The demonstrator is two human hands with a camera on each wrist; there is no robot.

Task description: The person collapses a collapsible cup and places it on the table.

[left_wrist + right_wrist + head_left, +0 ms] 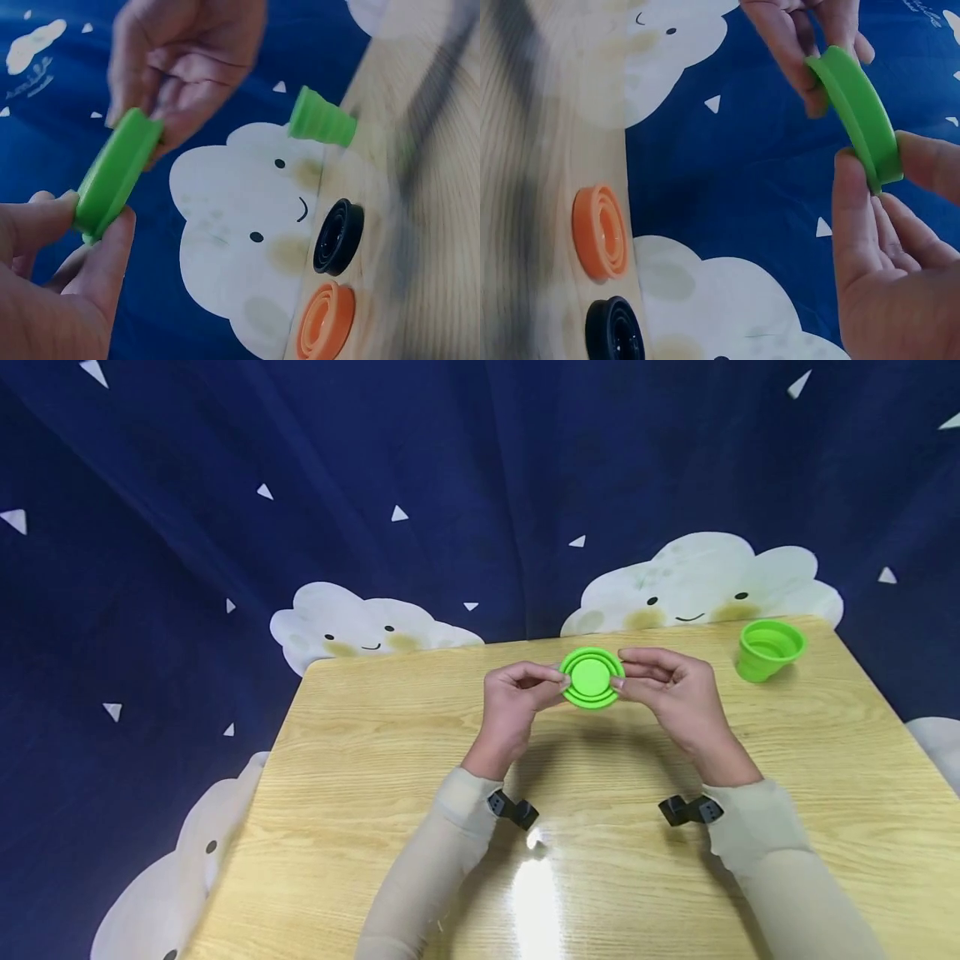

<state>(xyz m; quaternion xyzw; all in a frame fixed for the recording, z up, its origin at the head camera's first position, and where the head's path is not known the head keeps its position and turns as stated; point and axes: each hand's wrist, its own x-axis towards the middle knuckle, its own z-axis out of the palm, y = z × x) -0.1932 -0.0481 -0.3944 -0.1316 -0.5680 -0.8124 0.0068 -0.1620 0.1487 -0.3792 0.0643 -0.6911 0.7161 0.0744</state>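
Both hands hold a green collapsible cup (591, 677), pressed flat into concentric rings, up off the table near its far edge. My left hand (516, 695) pinches its left rim between thumb and fingers. On the opposite side, my right hand (673, 695) pinches the right rim, thumb toward me. Seen edge-on in the left wrist view, the flattened cup (120, 176) is a thick disc with a wider lip. In the right wrist view the same cup (861, 116) spans from one hand's fingertips to the other's.
A second green cup (767, 652), expanded, stands upright at the table's far right. An orange flattened cup (600, 232) and a black one (339, 237) lie by the far edge, hidden in the head view. Behind the wooden table (360, 777) hangs a blue cloud-print curtain (450, 460).
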